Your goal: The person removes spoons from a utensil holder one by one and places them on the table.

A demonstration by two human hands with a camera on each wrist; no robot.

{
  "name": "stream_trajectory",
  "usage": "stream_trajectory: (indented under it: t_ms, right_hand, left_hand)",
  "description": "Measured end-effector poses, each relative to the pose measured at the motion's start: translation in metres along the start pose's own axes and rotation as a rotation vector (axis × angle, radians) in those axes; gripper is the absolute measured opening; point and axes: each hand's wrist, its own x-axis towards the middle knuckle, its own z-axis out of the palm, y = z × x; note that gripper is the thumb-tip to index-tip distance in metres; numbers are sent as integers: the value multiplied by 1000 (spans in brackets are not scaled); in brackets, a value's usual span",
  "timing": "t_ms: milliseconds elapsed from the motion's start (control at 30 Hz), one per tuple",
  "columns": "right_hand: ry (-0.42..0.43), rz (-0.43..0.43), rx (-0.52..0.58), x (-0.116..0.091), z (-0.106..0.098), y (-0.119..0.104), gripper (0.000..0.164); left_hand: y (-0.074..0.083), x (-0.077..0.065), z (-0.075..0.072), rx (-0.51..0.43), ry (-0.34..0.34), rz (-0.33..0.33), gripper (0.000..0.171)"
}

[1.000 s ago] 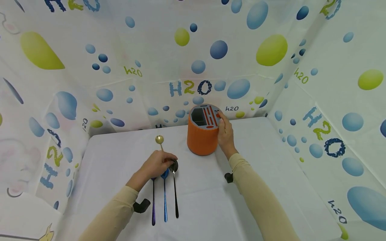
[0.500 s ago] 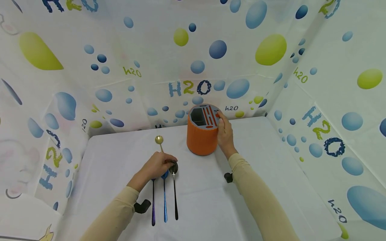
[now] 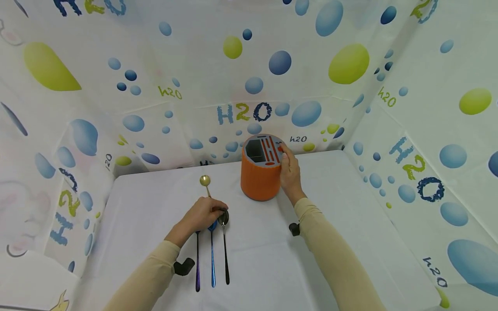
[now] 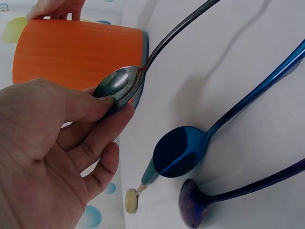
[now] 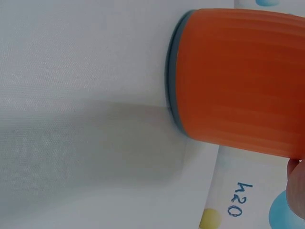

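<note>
My left hand pinches the bowl of a dark, shiny metal spoon between thumb and fingers; its long handle points toward the front of the table. Left of it lie a blue spoon and a purple spoon, their bowls partly hidden by the hand in the head view. Behind the hand is a gold spoon. My right hand grips the right side of an upright orange utensil holder, fingers at its rim. The holder's grey top has slots and larger compartments.
A white-covered table carries everything. Cloth walls with printed bubbles and lettering stand behind and at both sides, with the back wall close behind the utensil holder. Black wrist mounts sit on both sleeves.
The dark spoon and my left hand have shifted very slightly toward the front. My right hand and the utensil holder stay in place.
</note>
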Motion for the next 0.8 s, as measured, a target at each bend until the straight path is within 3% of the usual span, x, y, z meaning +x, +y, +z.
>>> stream_trajectory:
  t_ms: [433, 800]
  right_hand:
    - [0, 5, -19, 0, -2, -1, 47]
    - [-2, -5, -19, 0, -2, 1, 46]
  left_hand:
    - [-8, 1, 11, 30, 10, -32, 23]
    - [-11, 4, 20, 121, 72, 14, 20]
